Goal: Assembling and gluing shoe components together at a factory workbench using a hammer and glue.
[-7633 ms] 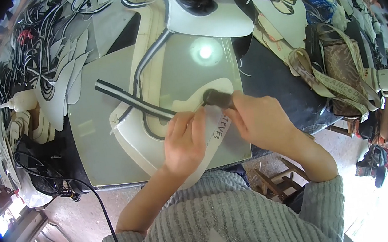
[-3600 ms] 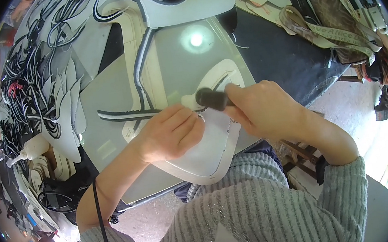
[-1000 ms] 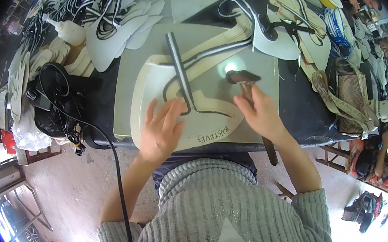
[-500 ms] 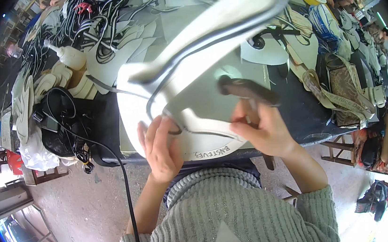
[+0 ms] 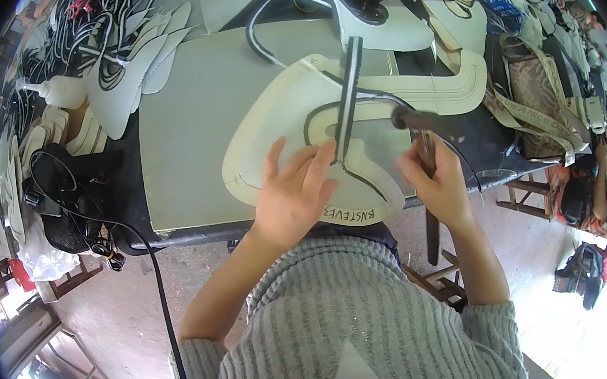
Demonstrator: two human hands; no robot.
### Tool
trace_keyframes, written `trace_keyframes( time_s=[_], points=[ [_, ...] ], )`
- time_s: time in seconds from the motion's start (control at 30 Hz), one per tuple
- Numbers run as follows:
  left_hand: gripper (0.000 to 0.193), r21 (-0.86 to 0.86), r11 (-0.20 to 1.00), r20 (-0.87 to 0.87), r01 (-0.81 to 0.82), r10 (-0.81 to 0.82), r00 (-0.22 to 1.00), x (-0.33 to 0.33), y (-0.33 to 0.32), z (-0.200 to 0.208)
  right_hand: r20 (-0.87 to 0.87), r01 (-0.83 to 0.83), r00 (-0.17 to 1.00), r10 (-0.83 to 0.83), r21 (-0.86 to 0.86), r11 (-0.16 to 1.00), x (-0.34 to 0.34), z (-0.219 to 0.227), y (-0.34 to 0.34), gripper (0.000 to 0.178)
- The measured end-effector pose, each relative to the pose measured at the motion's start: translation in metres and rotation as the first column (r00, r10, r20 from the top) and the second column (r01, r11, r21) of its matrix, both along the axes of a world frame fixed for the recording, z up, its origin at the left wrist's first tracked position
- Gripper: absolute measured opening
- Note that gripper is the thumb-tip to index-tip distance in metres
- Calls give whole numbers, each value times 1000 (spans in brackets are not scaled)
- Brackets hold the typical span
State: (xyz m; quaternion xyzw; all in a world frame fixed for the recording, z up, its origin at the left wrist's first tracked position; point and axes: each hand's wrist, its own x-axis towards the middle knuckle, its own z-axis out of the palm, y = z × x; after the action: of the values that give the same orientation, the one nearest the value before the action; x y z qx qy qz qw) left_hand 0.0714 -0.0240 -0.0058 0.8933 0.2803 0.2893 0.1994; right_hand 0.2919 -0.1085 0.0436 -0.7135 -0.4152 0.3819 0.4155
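My right hand grips a hammer, its handle pointing down toward me and its dark head, smeared by motion, above the fist. In front of me a curved cream panel lies on the grey board, with a hooked arm reaching right. Dark binding runs along its inner curves, and lettering marks its near edge. A black-and-white strip slants across the panel. My left hand rests over the panel with fingers apart, the index fingertip at the strip's lower end.
Under the panel is a grey board on a dark table. Pale cut pieces lie beyond it. A white squeeze bottle and a black cable are on the left, a patterned bag on the right. Other people sit at the right edge.
The pale panel, raised and blurred before, now lies flat on the board. My left hand has shifted right with fingers more spread. The hammer has moved right, its handle now more upright.
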Motion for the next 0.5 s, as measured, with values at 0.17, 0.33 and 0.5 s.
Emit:
trace_keyframes(
  time_s=[0.17, 0.33, 0.5],
  points=[
    [63, -45, 999, 19, -18, 19, 1000, 4, -2, -2, 132, -66, 990, 51, 113, 991, -24, -18, 65, 24],
    [64, -102, 993, 31, -57, 60, 998, 0, -2, -5, -392, -137, 916, 83, -112, 984, -30, -12, 82, 30],
    [65, -124, 991, 17, -56, 59, 998, 1, 5, 4, -668, -310, 716, 201, -46, 950, 7, -12, 59, 38]
  ],
)
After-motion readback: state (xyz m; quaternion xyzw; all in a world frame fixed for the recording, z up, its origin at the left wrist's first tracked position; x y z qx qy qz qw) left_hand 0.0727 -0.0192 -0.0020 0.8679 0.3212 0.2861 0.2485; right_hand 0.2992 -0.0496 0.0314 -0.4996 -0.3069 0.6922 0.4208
